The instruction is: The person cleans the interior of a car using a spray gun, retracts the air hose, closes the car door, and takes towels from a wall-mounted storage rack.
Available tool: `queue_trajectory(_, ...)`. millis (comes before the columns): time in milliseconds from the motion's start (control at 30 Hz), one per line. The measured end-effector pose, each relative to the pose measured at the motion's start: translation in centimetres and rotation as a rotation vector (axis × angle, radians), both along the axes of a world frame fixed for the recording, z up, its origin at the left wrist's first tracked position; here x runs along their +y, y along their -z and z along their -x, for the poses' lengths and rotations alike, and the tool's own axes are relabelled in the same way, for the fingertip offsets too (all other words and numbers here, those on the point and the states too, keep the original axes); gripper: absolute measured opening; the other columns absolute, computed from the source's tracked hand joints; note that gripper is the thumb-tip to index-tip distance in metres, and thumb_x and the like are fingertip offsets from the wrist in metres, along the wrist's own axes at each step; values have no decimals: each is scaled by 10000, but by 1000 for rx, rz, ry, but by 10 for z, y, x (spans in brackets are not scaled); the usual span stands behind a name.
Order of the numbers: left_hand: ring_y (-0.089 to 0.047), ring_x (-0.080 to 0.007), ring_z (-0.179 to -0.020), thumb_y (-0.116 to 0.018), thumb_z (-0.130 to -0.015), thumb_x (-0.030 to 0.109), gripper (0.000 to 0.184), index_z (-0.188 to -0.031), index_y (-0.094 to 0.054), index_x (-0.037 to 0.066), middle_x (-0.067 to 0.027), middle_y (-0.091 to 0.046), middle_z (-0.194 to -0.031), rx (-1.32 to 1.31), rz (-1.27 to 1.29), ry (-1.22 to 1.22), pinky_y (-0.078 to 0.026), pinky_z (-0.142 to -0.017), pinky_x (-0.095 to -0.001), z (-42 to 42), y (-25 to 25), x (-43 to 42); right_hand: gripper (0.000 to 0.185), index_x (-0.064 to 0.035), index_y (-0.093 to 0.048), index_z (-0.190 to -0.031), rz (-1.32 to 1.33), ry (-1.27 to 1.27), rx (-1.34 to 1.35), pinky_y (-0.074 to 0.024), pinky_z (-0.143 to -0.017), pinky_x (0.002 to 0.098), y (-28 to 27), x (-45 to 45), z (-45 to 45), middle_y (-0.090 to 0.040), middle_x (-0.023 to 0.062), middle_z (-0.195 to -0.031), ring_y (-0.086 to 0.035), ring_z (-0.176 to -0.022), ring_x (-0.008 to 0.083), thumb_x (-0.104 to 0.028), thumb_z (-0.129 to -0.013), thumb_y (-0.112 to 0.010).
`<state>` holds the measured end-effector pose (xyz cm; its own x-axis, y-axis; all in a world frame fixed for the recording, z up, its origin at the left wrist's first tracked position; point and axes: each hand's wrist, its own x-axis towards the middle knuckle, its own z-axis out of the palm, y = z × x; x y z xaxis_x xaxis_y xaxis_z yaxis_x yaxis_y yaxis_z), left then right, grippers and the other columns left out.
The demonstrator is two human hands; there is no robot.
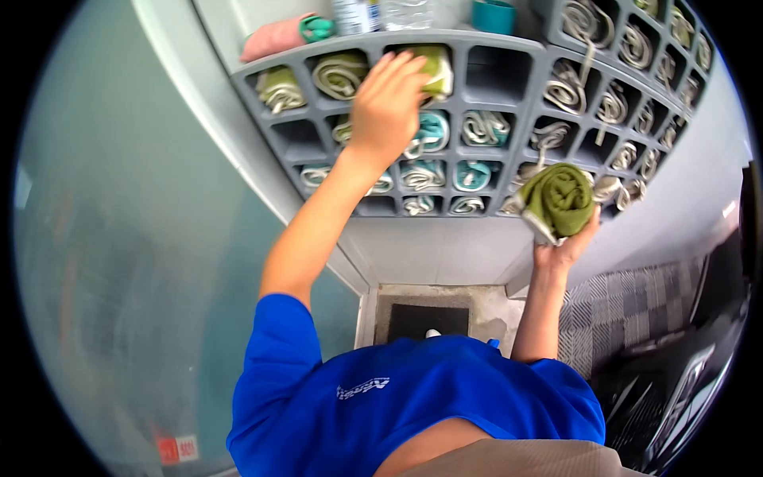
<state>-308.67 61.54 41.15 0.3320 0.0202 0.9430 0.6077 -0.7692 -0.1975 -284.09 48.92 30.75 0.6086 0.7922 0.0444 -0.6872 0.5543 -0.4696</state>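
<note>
My right hand (568,250) holds a rolled olive-green towel (559,199) from below, its spiral end facing up and a pale edge showing underneath. My left hand (388,107) reaches up to the top row of the grey cubby rack (497,46). Its fingers are stretched out over the left side of another rolled green towel (434,70) with a white edge, in a top compartment. Whether the fingertips press on that towel cannot be made out. Just left of this hand, a green and white towel roll (340,75) sits in its own compartment.
Teal and white rolls (474,175) fill several lower compartments; grey-white rolls (566,87) fill the right-hand rack. On top stand a pink roll (278,36), a bottle (355,16) and a teal container (493,16). A glass door (159,238) is at left, a dark mat (429,320) below.
</note>
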Motion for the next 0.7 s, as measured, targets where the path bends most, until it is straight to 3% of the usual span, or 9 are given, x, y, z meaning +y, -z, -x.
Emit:
queue_trajectory(100,-629,-218,-934,-486,-875,-43,149,-1007,-553,-37,-151,-629,-1035,-505,295,406,-490,-834,-313,1,22,-53,605,-58,-500,-1227,-95,-328,110,-502,-904,476,28,-9,-12,-543,170,-1200,-538,-1100,310,-559,-888,-473)
queue_trajectory(167,-585,-188,-955,-365,-934,-5,202,-1081,-491,-61,-150,-598,-1021,-628,473,576,-454,-870,-305,-2,53,-85,615,-57,-537,-1177,-211,-591,255,-499,-906,460,55,-10,-2,-573,166,-1164,-559,-1065,309,-578,-852,-520)
queue_trajectory(233,-569,-186,-983,-380,-918,-18,211,-1099,-479,-63,-151,-591,-1057,-586,521,588,-426,-911,-311,-22,86,-113,634,-55,-574,-1126,-174,-637,405,-494,-913,442,58,-23,25,-618,129,-1106,-589,-1024,297,-608,-818,-547)
queue_trajectory(300,-557,-193,-1028,-481,-868,-33,252,-1119,-482,-55,-152,-564,-1139,-644,741,696,-404,-945,-318,-35,117,-132,454,-73,-578,-1118,-120,-642,672,-491,-915,436,111,-25,34,-615,121,-1117,-592,-1022,277,-444,-856,-587)
queue_trajectory(400,-535,-214,-1081,-594,-838,49,401,-1197,-458,-63,-147,-529,-1205,-661,996,769,-404,-951,-331,-32,157,-130,587,-66,-491,-1223,-136,-744,513,-440,-956,410,163,-67,23,-539,123,-1222,-529,-1102,262,-518,-851,-530)
queue_trajectory(500,-545,-214,-1060,-618,-847,149,456,-1225,-459,-52,-140,-537,-1188,-523,1322,822,-427,-923,-322,-55,155,-139,801,-43,-408,-1321,-37,-728,187,-424,-965,359,165,-93,16,-489,137,-1291,-512,-1130,225,-659,-814,-477)
queue_trajectory(533,-556,-210,-1043,-620,-850,169,449,-1216,-470,-46,-140,-544,-1178,-514,1316,838,-434,-913,-317,-67,164,-140,857,-88,-295,-1426,-322,-866,255,-444,-953,344,153,-89,17,-473,123,-1330,-515,-1130,182,-599,-796,-570)
queue_trajectory(567,-556,-210,-1043,-620,-850,169,449,-1216,-470,-46,-140,-544,-1178,-482,1343,908,-434,-913,-317,-74,176,-145,806,-98,-274,-1440,-376,-953,416,-434,-974,364,125,-108,12,-458,129,-1352,-509,-1165,207,-538,-834,-569)
queue_trajectory(700,-575,-197,-980,-584,-873,155,352,-1153,-508,-44,-127,-567,-1112,-474,1331,803,-446,-891,-317,-91,205,-163,798,-82,-314,-1420,-172,-919,543,-457,-948,408,119,-155,0,-475,147,-1323,-514,-1150,280,-483,-814,-642)
